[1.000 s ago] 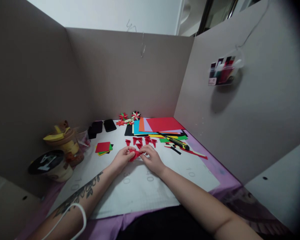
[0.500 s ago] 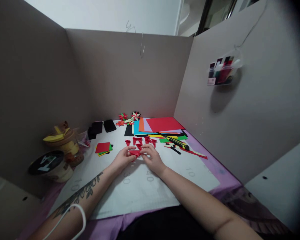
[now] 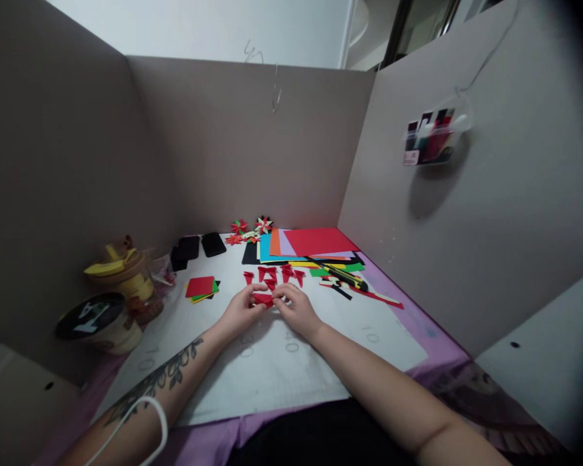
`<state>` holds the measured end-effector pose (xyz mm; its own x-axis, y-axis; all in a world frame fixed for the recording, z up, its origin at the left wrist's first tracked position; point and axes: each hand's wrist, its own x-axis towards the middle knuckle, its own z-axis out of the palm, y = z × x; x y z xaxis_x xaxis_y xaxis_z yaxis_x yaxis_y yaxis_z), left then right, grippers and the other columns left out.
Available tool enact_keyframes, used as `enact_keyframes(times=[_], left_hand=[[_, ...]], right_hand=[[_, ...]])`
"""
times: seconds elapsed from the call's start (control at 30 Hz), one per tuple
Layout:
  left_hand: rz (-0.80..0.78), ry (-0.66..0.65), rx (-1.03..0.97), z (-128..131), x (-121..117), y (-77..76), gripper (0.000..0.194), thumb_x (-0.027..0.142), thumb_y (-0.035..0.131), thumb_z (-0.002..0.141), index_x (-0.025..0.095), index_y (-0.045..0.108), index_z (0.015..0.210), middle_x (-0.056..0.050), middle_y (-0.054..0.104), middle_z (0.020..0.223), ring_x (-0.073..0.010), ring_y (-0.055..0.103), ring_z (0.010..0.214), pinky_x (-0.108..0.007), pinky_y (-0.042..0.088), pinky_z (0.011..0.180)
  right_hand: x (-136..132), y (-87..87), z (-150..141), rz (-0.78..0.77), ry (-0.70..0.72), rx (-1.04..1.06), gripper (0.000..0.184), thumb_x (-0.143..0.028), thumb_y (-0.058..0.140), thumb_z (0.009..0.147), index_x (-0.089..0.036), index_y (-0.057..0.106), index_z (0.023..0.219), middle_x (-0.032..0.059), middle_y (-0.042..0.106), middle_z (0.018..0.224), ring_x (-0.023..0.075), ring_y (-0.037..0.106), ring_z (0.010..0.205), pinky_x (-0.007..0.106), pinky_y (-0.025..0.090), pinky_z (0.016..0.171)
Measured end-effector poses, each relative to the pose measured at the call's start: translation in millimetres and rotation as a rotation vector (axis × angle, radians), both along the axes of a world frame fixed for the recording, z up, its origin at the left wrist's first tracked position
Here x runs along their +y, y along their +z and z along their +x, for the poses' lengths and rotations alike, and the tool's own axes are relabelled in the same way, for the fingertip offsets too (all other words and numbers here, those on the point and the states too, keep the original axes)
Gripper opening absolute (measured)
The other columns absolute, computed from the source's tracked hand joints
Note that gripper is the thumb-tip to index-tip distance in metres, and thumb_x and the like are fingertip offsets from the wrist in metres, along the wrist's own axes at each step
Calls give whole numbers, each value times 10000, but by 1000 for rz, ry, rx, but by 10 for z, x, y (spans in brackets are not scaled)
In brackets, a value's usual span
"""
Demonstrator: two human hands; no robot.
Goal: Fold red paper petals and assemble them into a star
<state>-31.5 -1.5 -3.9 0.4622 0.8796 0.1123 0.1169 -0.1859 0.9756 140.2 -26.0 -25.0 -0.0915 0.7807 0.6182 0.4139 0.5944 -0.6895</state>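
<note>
Head view: a small folded red piece (image 3: 263, 299) sits between my two hands, just above the near-middle part of the white sheet (image 3: 315, 372). My left hand (image 3: 241, 308) has its fingers closed in a pinch on the left side of it, thumb on the near edge; the fingers of my right hand (image 3: 298, 310) are drawn together on its right end, nearly meeting the left ones. Just beyond my fingertips lie several red folded bits (image 3: 267, 274), loosely grouped. To their left is a little stack of coloured squares (image 3: 200, 286), red on top, with green, yellow and black edges showing. To their right, a black-and-yellow cutter (image 3: 346, 277) lies slantwise across narrow paper strips (image 3: 337, 290). Farther off, large coloured sheets (image 3: 320, 242) overlap, red uppermost, and left of them are folded paper stars (image 3: 263, 224) in red, green and pale tones. Black flat objects (image 3: 214, 244) lie at the far left of the sheet. Along the left side I have a pot holding yellow pieces (image 3: 121, 272) and, nearer, a tub with a black top (image 3: 97, 320). Purple cloth (image 3: 440, 340) shows around the white sheet on the worktop. A clear container (image 3: 432, 137) hangs on the right-hand panel (image 3: 505, 194).
</note>
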Motion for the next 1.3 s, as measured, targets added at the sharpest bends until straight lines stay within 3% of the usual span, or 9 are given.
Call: enact_keyframes(times=[0.13, 0.33, 0.47, 0.57, 0.9, 1.03, 1.17, 1.3], left_hand=[[59, -8, 43, 2, -17, 26, 389, 256, 589, 721, 154, 525, 1091, -66, 671, 848, -133, 577, 618, -215, 404, 525], [132, 49, 86, 33, -25, 41, 396, 284, 632, 695, 146, 550, 1057, -36, 650, 783, -121, 545, 583, -222, 410, 531], [218, 148, 107, 66, -41, 55, 314, 291, 651, 678, 167, 596, 961, -40, 653, 856, -139, 566, 657, -249, 445, 618], [233, 149, 101, 72, -43, 41, 275, 291, 642, 689, 174, 599, 934, -47, 650, 916, -163, 592, 735, -274, 459, 689], [315, 162, 105, 64, -49, 64, 186, 285, 613, 717, 174, 604, 866, -19, 654, 777, -154, 590, 707, -245, 433, 658], [346, 144, 149, 42, -43, 84, 203, 272, 558, 764, 184, 579, 945, -16, 659, 782, -154, 587, 703, -246, 426, 656], [375, 118, 190, 46, -57, 69, 271, 237, 519, 787, 211, 523, 1057, -18, 671, 798, -170, 605, 733, -273, 432, 700], [400, 165, 150, 64, -74, 71, 331, 231, 553, 769, 224, 493, 1095, -23, 652, 862, -165, 607, 771, -281, 443, 746]], right_hand=[[20, -17, -9, -102, -25, 67, 65, -195, 541, 768, -196, 606, 768, 22, 614, 759, 164, 554, 756, 276, 433, 664], [15, 19, -24, -204, -24, 176, 31, -197, 579, 719, -179, 602, 711, 1, 609, 710, 140, 544, 684, 263, 421, 657], [1, 44, -46, -220, -14, 196, 25, -195, 583, 695, -180, 579, 675, -6, 585, 679, 138, 520, 661, 268, 425, 651], [-5, 48, -64, -208, -3, 239, 45, -207, 582, 693, -185, 543, 695, -16, 553, 673, 131, 504, 647, 263, 427, 640], [-30, 47, -91, -221, 29, 241, 66, -205, 552, 711, -192, 496, 742, -22, 529, 674, 129, 518, 644, 262, 442, 634], [-11, 2, -88, -224, 19, 231, 97, -180, 517, 727, -197, 493, 819, -15, 560, 724, 135, 544, 676, 273, 446, 664], [-10, -19, -91, -133, -48, 83, 156, -165, 524, 705, -202, 544, 855, 6, 596, 804, 158, 546, 770, 292, 432, 709], [-7, -28, -116, -172, -36, 74, 173, -183, 532, 705, -205, 570, 872, -14, 596, 728, 139, 526, 652, 257, 418, 605]])
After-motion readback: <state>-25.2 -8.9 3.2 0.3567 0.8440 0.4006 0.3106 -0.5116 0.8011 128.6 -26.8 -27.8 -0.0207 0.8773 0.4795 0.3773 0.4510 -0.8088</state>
